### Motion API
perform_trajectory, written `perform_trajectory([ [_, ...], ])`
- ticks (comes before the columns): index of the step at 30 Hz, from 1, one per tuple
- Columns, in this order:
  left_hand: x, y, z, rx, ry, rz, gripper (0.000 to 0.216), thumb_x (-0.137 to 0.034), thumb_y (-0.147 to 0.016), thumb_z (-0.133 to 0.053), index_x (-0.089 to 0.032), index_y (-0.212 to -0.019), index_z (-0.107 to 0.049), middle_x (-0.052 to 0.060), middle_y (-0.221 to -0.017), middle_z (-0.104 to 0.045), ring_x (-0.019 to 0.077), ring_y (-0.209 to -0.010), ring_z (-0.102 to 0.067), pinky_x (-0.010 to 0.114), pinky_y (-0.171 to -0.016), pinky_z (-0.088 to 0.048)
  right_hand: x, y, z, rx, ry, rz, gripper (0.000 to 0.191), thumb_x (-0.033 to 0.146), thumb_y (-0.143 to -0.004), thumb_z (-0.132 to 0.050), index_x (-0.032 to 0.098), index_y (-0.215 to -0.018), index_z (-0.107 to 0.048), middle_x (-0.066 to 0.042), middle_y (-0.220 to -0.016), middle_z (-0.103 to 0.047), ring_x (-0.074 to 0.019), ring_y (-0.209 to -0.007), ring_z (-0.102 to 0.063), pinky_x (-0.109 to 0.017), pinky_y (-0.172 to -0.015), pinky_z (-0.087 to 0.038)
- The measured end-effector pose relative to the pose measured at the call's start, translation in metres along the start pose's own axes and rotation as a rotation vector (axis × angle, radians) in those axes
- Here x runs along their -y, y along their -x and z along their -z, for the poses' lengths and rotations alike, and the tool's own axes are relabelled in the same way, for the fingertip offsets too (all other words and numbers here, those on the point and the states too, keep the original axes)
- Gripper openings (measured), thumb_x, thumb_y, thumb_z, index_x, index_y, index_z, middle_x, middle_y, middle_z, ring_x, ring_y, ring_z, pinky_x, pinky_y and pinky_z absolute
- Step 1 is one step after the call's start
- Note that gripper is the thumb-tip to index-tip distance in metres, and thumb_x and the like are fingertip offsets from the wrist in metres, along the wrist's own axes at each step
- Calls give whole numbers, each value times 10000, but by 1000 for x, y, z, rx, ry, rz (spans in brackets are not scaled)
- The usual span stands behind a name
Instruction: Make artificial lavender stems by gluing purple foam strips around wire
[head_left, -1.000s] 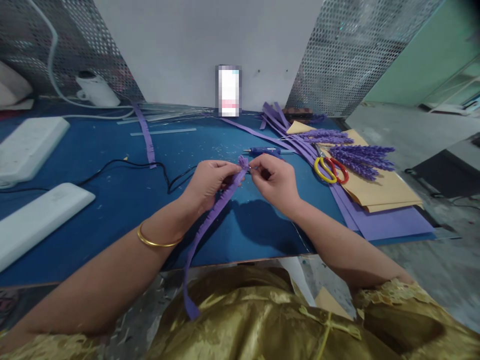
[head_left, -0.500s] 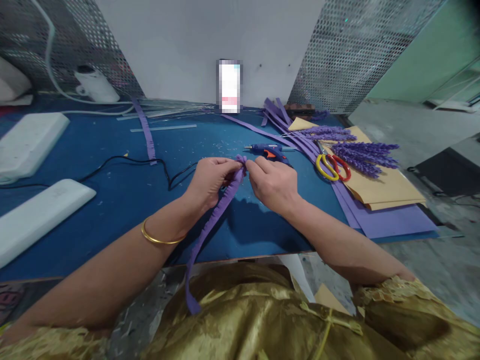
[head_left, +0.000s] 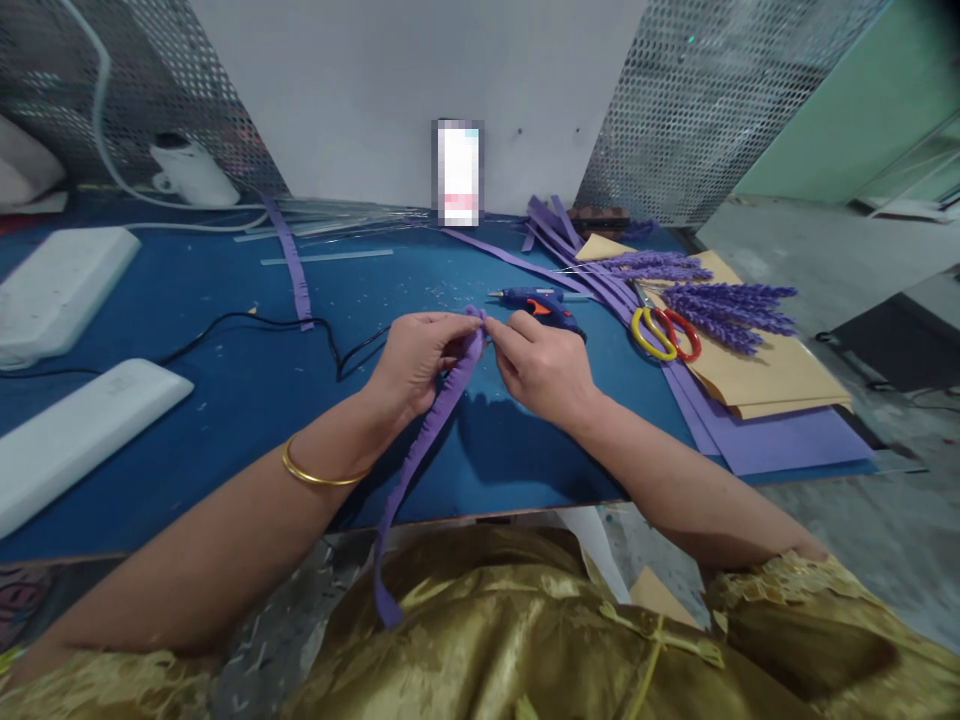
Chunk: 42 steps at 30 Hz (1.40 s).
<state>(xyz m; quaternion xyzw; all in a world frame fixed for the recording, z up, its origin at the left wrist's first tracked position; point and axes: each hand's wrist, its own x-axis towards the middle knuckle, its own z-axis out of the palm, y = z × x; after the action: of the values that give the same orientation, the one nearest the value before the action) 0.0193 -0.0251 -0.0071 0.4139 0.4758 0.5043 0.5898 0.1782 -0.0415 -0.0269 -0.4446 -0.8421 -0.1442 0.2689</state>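
Observation:
A fringed purple paper strip (head_left: 431,430) hangs from my fingertips down over the table's front edge onto my lap. My left hand (head_left: 420,360) pinches its upper end, where the strip is bunched into a small curl. On the other side of that curl, my right hand (head_left: 547,365) has its thumb and forefinger closed on the purple paper. Whether a thin wire runs inside the curl cannot be seen. Just behind my right hand lies a blue glue gun (head_left: 536,300) with an orange trigger, partly covered by the hand.
Yellow-and-red scissors (head_left: 654,335) and purple lavender stems (head_left: 731,310) lie on brown paper (head_left: 780,380) to the right. Another fringed strip (head_left: 295,265) and a black cord (head_left: 225,318) are at left, near white power banks or boxes (head_left: 90,430). A phone (head_left: 457,172) stands at the back.
Both hands keep their grip at nearly the same spot. The right fingers have shifted slightly around the curl, and the strip's curled top has turned a little.

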Motion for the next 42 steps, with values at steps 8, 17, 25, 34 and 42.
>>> perform_trajectory([
  [8,-6,4,0,-11,-118,-102,266,-302,-603,-759,-168,-470,-572,-43,-472,-443,70,-464,-345,238,-441,-237,1,-4,-2,-130,-670,-310,216,224,-894,-550,179,-997,-734,-41,-788,-669,-143,-669,-585,-275,-651,-463],
  [17,0,-2,4,28,-168,-160,230,-342,-618,-789,-157,-537,-679,-12,-498,-539,82,-481,-407,235,-475,-299,0,-14,4,-85,-1173,-666,76,218,-706,-683,178,-761,-717,34,-561,-614,-98,-468,-510,-245,-483,-437],
  [25,3,-4,4,11,-208,-175,218,-356,-615,-799,-156,-570,-725,-10,-498,-556,83,-479,-400,236,-467,-291,-3,-16,0,-73,-1398,-755,83,177,-642,-717,156,-723,-721,30,-542,-623,-87,-447,-511,-239,-477,-421],
  [34,5,-2,4,11,-242,-194,222,-370,-617,-806,-151,-643,-776,1,-522,-600,88,-495,-434,229,-482,-317,-7,-16,3,60,-1520,-906,206,313,-649,-803,136,-685,-704,5,-565,-612,-66,-456,-495,-206,-454,-391],
  [42,10,-3,4,12,-299,-259,190,-343,-657,-780,-156,-627,-771,-6,-526,-595,88,-508,-430,229,-483,-308,-10,-15,-3,65,-1575,-939,153,237,-626,-802,136,-615,-687,15,-513,-578,-63,-425,-486,-200,-435,-393],
])
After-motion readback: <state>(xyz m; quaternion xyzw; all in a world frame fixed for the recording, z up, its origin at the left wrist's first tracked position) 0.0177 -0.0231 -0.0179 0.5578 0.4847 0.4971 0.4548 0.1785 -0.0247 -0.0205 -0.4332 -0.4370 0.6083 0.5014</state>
